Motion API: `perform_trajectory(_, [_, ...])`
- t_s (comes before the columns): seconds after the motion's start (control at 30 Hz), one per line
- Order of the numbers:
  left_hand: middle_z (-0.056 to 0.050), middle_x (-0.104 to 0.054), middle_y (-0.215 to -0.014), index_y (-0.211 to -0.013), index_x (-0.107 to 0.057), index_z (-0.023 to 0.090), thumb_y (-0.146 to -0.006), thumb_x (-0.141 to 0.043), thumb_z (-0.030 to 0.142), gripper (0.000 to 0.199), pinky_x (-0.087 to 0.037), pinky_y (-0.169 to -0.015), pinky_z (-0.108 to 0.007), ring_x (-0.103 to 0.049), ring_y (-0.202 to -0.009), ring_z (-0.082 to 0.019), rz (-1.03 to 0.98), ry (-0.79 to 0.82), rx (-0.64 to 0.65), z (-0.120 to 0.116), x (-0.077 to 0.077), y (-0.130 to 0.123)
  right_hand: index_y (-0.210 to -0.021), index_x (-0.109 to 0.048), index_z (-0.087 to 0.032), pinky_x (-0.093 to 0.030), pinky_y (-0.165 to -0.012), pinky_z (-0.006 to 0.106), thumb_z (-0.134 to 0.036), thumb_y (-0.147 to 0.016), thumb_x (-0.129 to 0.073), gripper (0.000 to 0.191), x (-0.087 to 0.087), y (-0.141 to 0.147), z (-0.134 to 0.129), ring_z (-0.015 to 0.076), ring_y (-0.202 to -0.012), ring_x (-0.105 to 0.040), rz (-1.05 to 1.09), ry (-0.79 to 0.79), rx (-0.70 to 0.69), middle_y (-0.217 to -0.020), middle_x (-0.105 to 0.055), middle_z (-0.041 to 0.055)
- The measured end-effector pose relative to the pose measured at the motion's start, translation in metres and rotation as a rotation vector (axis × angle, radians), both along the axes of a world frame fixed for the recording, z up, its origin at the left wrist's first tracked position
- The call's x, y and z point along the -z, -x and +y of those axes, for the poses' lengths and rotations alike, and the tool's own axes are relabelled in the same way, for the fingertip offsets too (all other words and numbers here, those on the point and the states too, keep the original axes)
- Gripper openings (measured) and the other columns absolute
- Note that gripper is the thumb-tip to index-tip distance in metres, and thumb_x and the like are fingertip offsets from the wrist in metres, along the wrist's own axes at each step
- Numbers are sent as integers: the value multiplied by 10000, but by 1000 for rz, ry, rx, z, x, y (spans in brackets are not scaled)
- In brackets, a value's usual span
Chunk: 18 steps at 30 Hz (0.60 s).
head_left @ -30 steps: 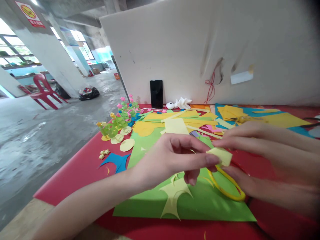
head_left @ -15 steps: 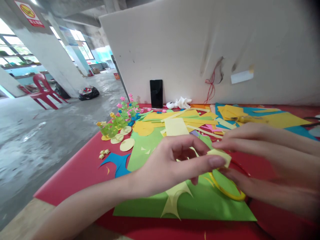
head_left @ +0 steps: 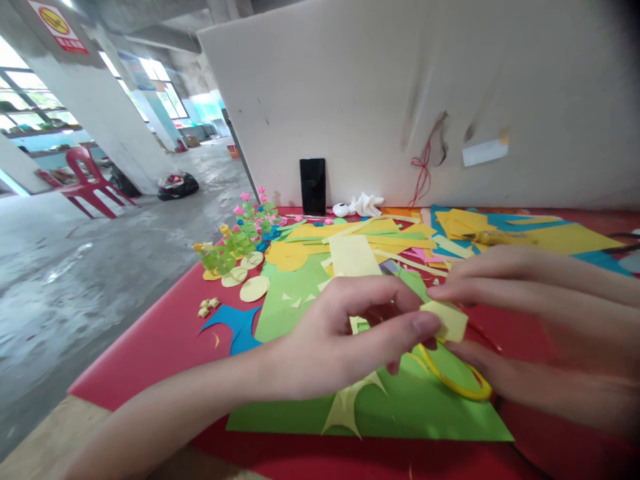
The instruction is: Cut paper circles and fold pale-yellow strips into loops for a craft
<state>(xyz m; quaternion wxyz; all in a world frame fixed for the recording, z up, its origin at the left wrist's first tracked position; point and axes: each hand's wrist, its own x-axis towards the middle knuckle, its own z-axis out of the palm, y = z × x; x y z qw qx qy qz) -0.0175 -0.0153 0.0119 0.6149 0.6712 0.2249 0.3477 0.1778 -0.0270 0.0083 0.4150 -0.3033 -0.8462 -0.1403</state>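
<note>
A small pale yellow piece of folded paper (head_left: 453, 323), roughly five-sided, is held between my two hands. My left hand (head_left: 340, 337) pinches its left corner between thumb and fingertips. From the right, my right hand (head_left: 535, 320) has its forefinger at the upper edge and its thumb at the lower edge. Beneath the hands lies a yellow ring-shaped handle (head_left: 467, 390), probably of scissors, partly hidden. A large green sheet (head_left: 400, 420) spreads below, with a pale yellow star-like offcut (head_left: 345, 410) on it.
A pale yellow rectangle (head_left: 355, 255) and paper strips (head_left: 345, 230) lie behind my hands. Left are paper discs (head_left: 255, 289), tiny paper stars (head_left: 207, 307), a blue offcut (head_left: 235, 325) and paper flowers (head_left: 240, 240). A phone (head_left: 313, 187) leans on the white board (head_left: 360, 100).
The folded paper piece has shifted slightly right and turned a little, showing more of its face. My left thumb has drawn back slightly to the left; my right hand has barely moved.
</note>
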Motion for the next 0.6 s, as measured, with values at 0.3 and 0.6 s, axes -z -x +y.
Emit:
perform_trajectory(0.3, [30,-467,-552,-650,-488,142,-830,-562,236,216,-367,-479,-178,-446,-490,-55,50,-86,-44,2,-3,-1,-912,-581,-278,-485,-763,204,-310,-849,-542,80,-7,0,-1,110,-744,-625,2,70,-44,-840,-650,-28])
perform_trajectory(0.6, [30,-457,-539,-625,-472,143,-827,-569,301,274,-361,-471,-169,-451,-485,-56,46,57,35,4,-4,1,-930,-601,-288,-511,-750,215,-317,-827,-560,115,-5,-2,-1,126,-757,-644,-6,91,-48,-857,-666,-29])
